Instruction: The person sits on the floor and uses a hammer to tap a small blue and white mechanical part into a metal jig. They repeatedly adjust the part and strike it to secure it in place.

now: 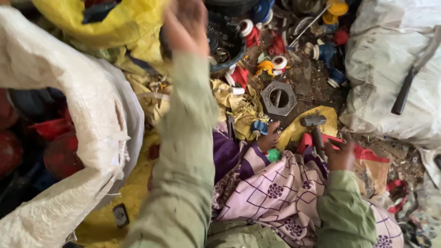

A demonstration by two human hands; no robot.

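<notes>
1. Head view: the left hand (186, 25) is stretched far forward, blurred, above a dark round basket (228, 41) of metal springs and parts; whether its fingers are apart or closed cannot be told.
2. The right hand (340, 156) is clamped around the handle of a hammer (314, 126), whose grey head rests on a yellow scrap near a grey hexagonal metal nut (279, 98) on the ground.
3. A bare foot (268, 138) lies just beside the hammer, on patterned purple cloth (275, 193).
4. A white woven sack (78, 119) stands open at the left; another white sack (390, 69) lies at the right, a dark tool (404, 94) on it.
</notes>
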